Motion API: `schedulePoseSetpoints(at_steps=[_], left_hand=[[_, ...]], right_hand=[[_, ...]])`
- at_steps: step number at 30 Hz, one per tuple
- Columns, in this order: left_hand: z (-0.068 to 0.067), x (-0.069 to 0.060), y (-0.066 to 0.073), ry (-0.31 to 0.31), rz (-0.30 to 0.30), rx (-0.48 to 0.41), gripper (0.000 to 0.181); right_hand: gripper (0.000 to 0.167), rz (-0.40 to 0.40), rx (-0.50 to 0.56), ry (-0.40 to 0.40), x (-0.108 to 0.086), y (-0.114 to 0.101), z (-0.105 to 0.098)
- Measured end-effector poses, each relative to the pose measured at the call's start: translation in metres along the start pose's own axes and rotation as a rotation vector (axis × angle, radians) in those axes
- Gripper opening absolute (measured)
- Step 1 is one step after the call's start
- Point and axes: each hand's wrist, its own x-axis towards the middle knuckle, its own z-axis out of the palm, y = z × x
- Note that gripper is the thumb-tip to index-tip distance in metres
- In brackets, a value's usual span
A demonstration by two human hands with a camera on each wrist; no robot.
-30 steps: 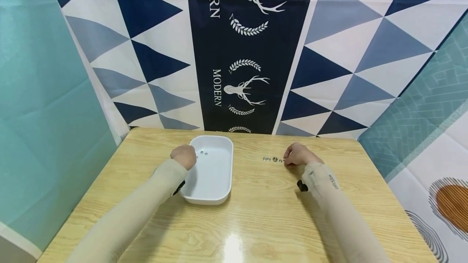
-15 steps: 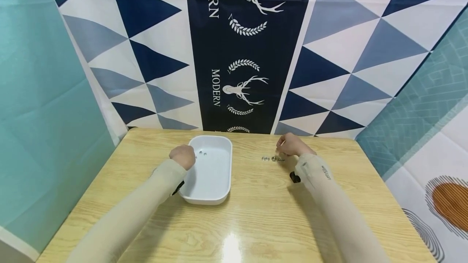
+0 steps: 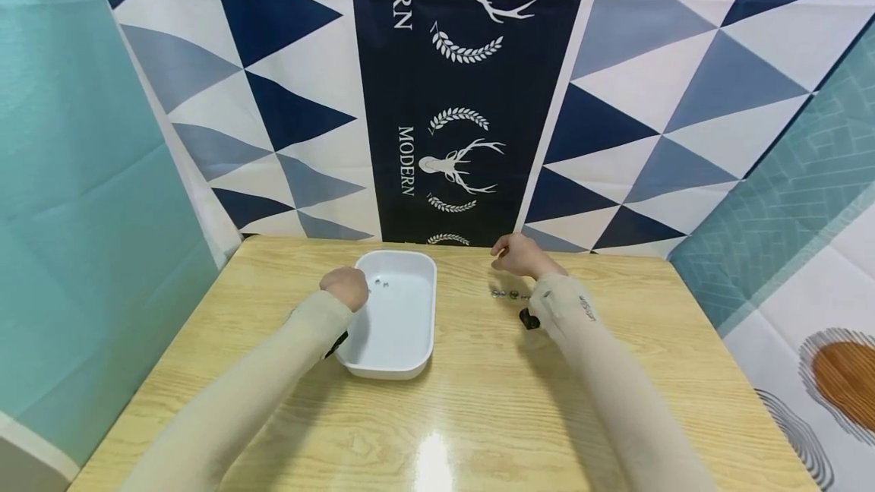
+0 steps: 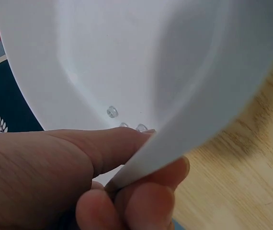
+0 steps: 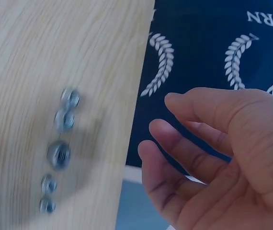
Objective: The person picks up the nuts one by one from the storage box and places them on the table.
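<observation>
My left hand (image 3: 345,287) grips the left rim of a white rectangular basin (image 3: 393,332). In the left wrist view the thumb (image 4: 108,146) lies inside the wall and the fingers curl beneath it outside. A few small shiny metal nuts (image 4: 112,111) sit inside the basin near that thumb. My right hand (image 3: 525,255) hovers behind a row of several metal nuts on the table, its fingers loosely bent. No object shows between its thumb and fingers in the right wrist view. Largest in that row is a dark-centred nut (image 5: 59,155), with smaller nuts (image 5: 64,119) on either side.
The wooden table (image 3: 465,401) ends at a patterned cloth backdrop (image 3: 451,97) just past the basin and right hand. A teal sheet (image 3: 102,211) hangs along the left side. Another patterned sheet (image 3: 786,287) borders the right.
My right hand has moved left and back, from the right end of the nut row to above and behind it. The left hand keeps its grip on the basin.
</observation>
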Motion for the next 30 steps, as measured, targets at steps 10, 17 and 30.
schedulePoseSetpoints(at_steps=[10, 17, 30], left_hand=[[-0.004, 0.006, -0.003, -0.032, -0.010, -0.027, 0.034], [-0.006, 0.006, -0.004, -0.032, -0.006, -0.039, 0.031], [-0.004, 0.002, -0.001, -0.021, -0.015, -0.041, 0.034]], right_hand=[[0.029, -0.044, 0.184, -0.083, 0.013, -0.035, 0.008], [0.028, -0.078, 0.189, -0.115, 0.020, -0.056, 0.014], [0.028, -0.030, 0.302, -0.133, 0.028, -0.080, 0.038]])
